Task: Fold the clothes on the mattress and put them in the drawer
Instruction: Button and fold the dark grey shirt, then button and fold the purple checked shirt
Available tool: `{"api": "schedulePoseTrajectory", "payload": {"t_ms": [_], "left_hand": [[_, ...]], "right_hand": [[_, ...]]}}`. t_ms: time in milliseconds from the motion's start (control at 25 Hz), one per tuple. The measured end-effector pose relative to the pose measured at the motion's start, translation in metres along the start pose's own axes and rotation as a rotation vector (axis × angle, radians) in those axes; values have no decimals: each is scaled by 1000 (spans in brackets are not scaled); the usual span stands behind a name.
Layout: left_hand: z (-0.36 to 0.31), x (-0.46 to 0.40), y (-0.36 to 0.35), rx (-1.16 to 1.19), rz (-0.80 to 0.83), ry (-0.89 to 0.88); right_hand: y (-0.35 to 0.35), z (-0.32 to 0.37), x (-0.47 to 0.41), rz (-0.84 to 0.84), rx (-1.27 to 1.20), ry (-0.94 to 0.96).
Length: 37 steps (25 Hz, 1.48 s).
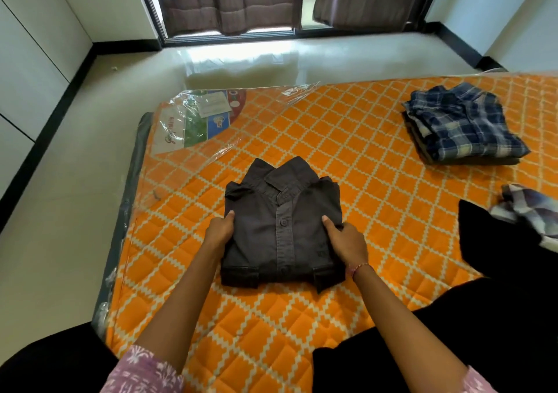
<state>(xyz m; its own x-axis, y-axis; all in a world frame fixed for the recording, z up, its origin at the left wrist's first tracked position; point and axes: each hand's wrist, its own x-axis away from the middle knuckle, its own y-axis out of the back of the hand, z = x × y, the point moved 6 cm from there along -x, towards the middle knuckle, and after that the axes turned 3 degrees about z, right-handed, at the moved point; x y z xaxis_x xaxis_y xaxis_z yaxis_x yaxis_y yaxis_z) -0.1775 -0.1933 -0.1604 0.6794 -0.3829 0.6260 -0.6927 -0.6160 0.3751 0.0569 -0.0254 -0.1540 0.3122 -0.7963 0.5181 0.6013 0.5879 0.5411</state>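
Note:
A dark grey buttoned shirt (282, 223) lies folded, collar away from me, on the orange quilted mattress (377, 157). My left hand (219, 230) grips its left edge, thumb on top and fingers tucked under. My right hand (347, 243) grips the right edge the same way. At the far right sits a folded stack topped by a blue plaid shirt (463, 124). A loose pale checked garment (528, 211) lies on black cloth (498, 241) at the right edge. No drawer is in view.
Torn clear plastic wrap with a printed label (196, 118) covers the mattress's far left corner. Pale glossy floor (75, 181) runs left and beyond the mattress. Brown curtains (226, 0) hang over a window at the back. White panels line the left wall.

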Motion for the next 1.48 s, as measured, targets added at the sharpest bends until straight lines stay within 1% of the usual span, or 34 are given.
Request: {"api": "schedulePoseTrajectory", "payload": {"t_ms": [80,120,200,240,280,320,360,400,480,600,680,800,880,1000,1120,1240,1360,1440,1480], "left_hand": [[0,10,-6,128,59,-38],[0,17,-8,211,145,-55],[3,29,-13,344,395,-44],[6,35,-14,351,483,-41],[7,36,-16,331,513,-68],[7,36,-19,303,490,-114],[-1,36,-25,289,433,-173],[-11,37,-31,297,375,-225],[-40,37,-53,335,323,-301],[-111,40,-112,472,351,-371],[-167,43,-164,533,378,-412],[-255,40,-258,547,426,-492],[-309,33,-316,551,432,-545],[-363,16,-386,545,457,-575],[-373,-17,-443,501,512,-467],[-349,-44,-474,303,503,-364],[-335,-48,-478,222,503,-385],[-338,-42,-469,189,453,-450],[-341,-34,-462,130,392,-511]], "right_hand": [[-5,-2,1,242,-395,-66],[-3,-1,4,338,-519,-44],[1,2,9,453,-600,44],[3,3,10,480,-601,61],[8,6,10,478,-584,71],[11,7,8,455,-565,84],[20,12,4,422,-543,106],[28,18,-1,396,-521,132],[57,28,-17,323,-498,187],[140,42,-56,177,-454,289],[209,51,-85,71,-382,357],[314,55,-138,-75,-294,401],[378,54,-173,-169,-281,437],[447,44,-219,-266,-262,450],[472,16,-264,-334,-218,394],[457,-21,-301,-392,-118,257],[443,-36,-309,-410,-32,200],[446,-33,-300,-472,193,165],[450,-29,-290,-539,326,148]]}}
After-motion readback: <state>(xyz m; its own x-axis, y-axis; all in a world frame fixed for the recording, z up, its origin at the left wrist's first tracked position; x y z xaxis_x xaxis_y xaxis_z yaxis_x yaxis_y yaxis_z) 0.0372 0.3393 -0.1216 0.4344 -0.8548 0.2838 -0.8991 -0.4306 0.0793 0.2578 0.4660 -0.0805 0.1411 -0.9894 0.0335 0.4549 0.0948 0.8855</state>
